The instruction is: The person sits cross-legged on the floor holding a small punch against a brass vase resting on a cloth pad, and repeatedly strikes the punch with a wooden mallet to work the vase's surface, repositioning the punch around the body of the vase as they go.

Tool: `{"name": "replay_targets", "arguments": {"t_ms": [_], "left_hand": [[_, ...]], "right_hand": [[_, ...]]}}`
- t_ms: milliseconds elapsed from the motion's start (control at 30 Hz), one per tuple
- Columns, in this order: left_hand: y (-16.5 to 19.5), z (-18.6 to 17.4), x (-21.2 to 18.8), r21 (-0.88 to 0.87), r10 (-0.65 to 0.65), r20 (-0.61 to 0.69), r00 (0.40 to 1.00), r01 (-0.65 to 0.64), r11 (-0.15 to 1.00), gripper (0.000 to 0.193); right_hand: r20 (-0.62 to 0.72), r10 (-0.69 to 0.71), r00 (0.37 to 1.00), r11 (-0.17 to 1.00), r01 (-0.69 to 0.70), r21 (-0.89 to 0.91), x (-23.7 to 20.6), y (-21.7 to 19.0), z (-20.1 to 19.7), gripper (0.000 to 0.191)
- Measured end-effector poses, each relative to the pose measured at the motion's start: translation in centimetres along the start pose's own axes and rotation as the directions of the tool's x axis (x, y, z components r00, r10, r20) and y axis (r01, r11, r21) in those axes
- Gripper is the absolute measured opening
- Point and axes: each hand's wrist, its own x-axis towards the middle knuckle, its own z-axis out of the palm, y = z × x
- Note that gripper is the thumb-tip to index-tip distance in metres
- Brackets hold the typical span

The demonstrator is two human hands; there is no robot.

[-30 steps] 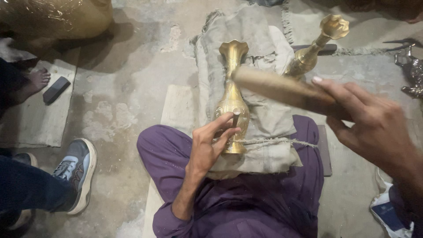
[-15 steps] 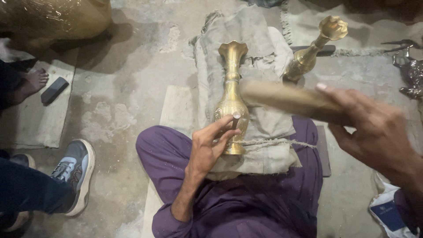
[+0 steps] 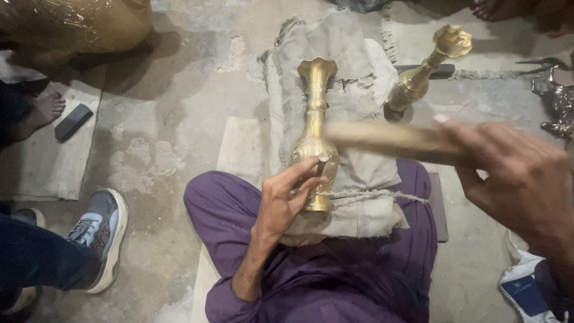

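Observation:
A brass vase (image 3: 314, 119) lies on a grey cloth-wrapped block (image 3: 353, 66) across my lap, its flared mouth pointing away from me. My left hand (image 3: 286, 200) rests against the vase's belly and pinches a short metal punch (image 3: 323, 162) upright on it. My right hand (image 3: 519, 179) grips a wooden stick (image 3: 388, 139), blurred with motion, held level just above and to the right of the punch. My legs in purple trousers (image 3: 335, 281) lie under the block.
A second brass vase (image 3: 426, 67) stands to the right of the cloth. Another person's shoe (image 3: 101, 233) and bare foot (image 3: 45, 107) are at the left, with a dark flat object (image 3: 73, 121) on a mat. Metal pieces (image 3: 556, 101) lie at far right.
The wooden stick in my right hand has swung downward and leftward toward the punch. My left hand and the vase stay in place.

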Motion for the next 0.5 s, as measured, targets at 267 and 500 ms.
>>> {"name": "replay_targets", "arguments": {"t_ms": [267, 500], "left_hand": [[-0.3, 0.1, -0.3, -0.004, 0.003, -0.020, 1.000, -0.003, 1.000, 0.042], [-0.1, -0.1, -0.1, 0.001, 0.030, -0.010, 0.999, -0.030, 1.000, 0.042]], "right_hand": [[0.083, 0.088, 0.993, 0.995, -0.091, 0.029, -0.2, 0.8, 0.9, 0.054], [0.078, 0.001, 0.997, 0.991, 0.010, -0.135, -0.7, 0.8, 1.9, 0.042]]}}
